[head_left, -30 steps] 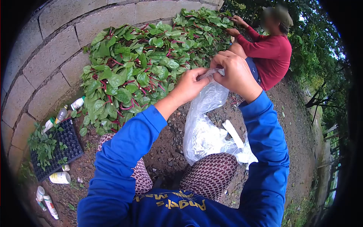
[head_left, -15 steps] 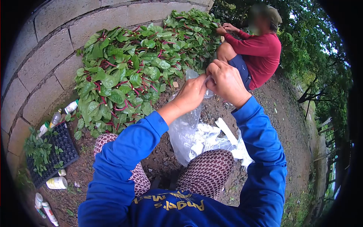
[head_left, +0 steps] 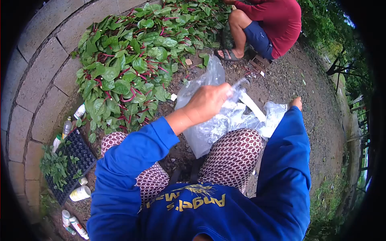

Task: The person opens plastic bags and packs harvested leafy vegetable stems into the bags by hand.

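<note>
My left hand (head_left: 209,102) is closed in front of me, with a small curl of clear plastic (head_left: 241,83) sticking out from its fingertips. Below it, a large clear plastic bag (head_left: 193,130) lies on the ground by my knee. My right hand (head_left: 296,103) reaches out to the right; the blue sleeve covers most of it and its fingers are hidden. Beside that sleeve lie crumpled clear plastic bags (head_left: 275,114) and a white strip (head_left: 252,105). A big heap of leafy greens with purple-red stems (head_left: 120,74) rests left of the bag.
A person in a red top (head_left: 277,20) sits beyond the greens. A block wall (head_left: 46,80) curves along the left. A black seedling tray (head_left: 82,150) with small plants, a white container (head_left: 80,193) and several bottles stand or lie at lower left. Gravelly soil (head_left: 309,132) stretches right.
My hands were together over the plastic bag and have come apart. The left moved down with the clear plastic; the right swung out to the right. My view has tilted downward.
</note>
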{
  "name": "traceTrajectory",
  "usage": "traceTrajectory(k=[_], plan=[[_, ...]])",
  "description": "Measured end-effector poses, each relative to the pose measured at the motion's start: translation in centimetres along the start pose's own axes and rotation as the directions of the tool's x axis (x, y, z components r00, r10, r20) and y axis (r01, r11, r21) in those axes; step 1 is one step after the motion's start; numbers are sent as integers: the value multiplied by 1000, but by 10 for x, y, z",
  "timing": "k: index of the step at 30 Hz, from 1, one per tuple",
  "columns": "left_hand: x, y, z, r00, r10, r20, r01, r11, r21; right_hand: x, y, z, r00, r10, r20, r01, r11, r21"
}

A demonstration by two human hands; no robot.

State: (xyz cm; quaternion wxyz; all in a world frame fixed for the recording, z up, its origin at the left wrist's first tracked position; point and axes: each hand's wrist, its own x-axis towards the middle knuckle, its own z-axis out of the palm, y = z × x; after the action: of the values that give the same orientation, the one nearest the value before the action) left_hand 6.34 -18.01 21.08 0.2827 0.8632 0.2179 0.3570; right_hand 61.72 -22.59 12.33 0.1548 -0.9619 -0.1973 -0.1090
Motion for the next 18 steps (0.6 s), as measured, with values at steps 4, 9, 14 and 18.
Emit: traceTrajectory(k=[4, 9, 14, 18], plan=[[36, -66, -117, 802, -311, -510, -16, 843, -538, -3, 273, 35, 990, 26, 137, -53, 979, 197], [14, -135, -215, 615, -402, -678, -163, 777, -608, -85, 412, 34, 827, 562, -7, -552, 809, -201], [-43, -185, -215, 416, -605, -679, 164, 785, -598, -224, 230, 132, 927, -297, 230, 296, 954, 40], [-56, -204, -213, 467, -605, -645, 372, 796, -477, -306, 42, 162, 478, -867, 142, 743, 485, 461]])
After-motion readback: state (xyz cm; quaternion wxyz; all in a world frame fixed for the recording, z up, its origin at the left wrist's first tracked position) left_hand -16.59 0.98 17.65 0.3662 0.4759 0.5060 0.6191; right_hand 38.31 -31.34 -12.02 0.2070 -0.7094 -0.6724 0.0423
